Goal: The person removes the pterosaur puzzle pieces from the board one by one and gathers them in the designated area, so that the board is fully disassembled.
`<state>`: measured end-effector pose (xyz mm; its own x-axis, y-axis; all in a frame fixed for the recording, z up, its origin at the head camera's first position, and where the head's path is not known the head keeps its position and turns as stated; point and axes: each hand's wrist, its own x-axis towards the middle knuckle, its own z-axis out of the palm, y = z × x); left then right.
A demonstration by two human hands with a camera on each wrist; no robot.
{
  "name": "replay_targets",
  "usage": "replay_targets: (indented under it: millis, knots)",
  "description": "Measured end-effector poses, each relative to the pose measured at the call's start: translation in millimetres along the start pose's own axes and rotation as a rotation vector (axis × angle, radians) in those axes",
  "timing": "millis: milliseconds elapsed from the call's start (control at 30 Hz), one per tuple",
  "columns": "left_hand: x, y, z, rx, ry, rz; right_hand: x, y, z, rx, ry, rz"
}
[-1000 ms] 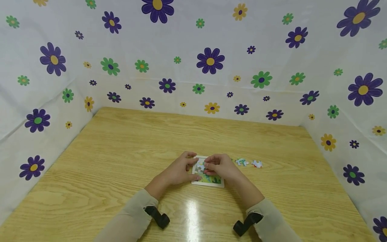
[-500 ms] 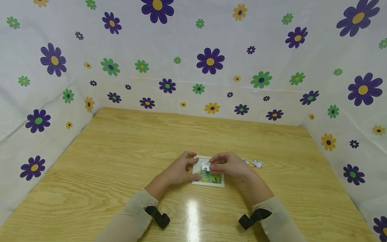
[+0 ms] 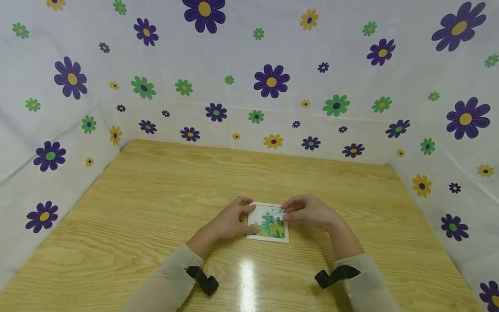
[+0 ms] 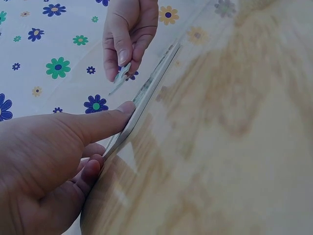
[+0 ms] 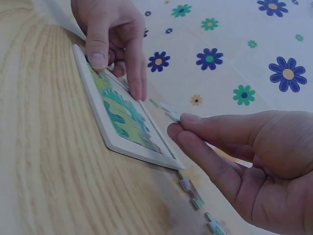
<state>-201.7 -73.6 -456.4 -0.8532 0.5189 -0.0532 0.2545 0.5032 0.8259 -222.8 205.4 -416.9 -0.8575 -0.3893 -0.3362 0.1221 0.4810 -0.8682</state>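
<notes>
A small white-framed jigsaw puzzle board (image 3: 268, 239) lies on the table, with a green dinosaur picture (image 5: 120, 115) along its lower and right parts. The upper left of its inside is bare white. My left hand (image 3: 230, 220) holds the board by its left side, thumb over the near part and fingers at the far edge. Between thumb and fingertips, my right hand (image 3: 312, 212) pinches a pale jigsaw piece (image 5: 165, 108), tilted, above the board's right side. In the left wrist view this jigsaw piece (image 4: 121, 79) shows nearly edge-on.
Loose jigsaw pieces (image 5: 190, 192) lie on the wooden table (image 3: 187, 182) just right of the board, mostly hidden behind my right hand in the head view. A white cloth (image 3: 234, 52) with printed flowers stands around the table's back and sides.
My right hand has moved rightward from the middle of the board, carrying the pinched piece and uncovering more of the dinosaur picture. The left hand stays on the board.
</notes>
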Motion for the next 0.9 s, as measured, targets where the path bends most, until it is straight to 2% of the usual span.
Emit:
replay_targets:
  millis: [300,500,667,900]
  knots:
    - [0.1,-0.5,1.1,0.004,-0.004,-0.005,-10.3,5.3,-19.9,-0.067,0.014,0.026]
    - [0.6,-0.1,1.7,0.013,0.001,-0.009,-13.3,11.0,-29.6,-0.106,-0.005,0.043]
    - [0.8,-0.3,1.6,0.011,0.005,-0.011,-13.7,12.6,-30.4,-0.072,-0.011,0.083]
    - [0.6,0.4,1.7,0.001,0.002,-0.016,-12.9,11.8,-24.1,-0.067,-0.034,0.08]
